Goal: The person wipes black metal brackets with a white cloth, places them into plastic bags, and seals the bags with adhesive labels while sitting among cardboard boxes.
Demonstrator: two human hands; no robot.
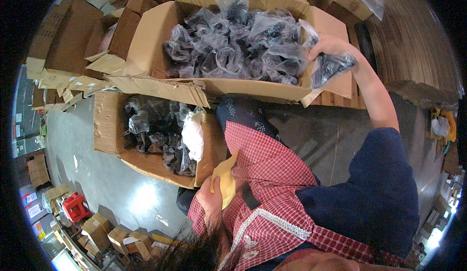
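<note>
With my right hand [325, 47] pinching a bagged black part [331, 67] at the large carton's [146, 42] right rim and my left hand [210, 200] gripping a yellow envelope [224, 181], I judge the slack film could slip free.

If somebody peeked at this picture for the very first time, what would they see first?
Probably the big open cardboard box at the top, heaped with crinkly clear bags of dark parts. The right hand holds one such clear bag at the box's right edge. Lower down, the left hand grips a yellow envelope against a red checked apron, beside a smaller cardboard box of similar bags.
</note>
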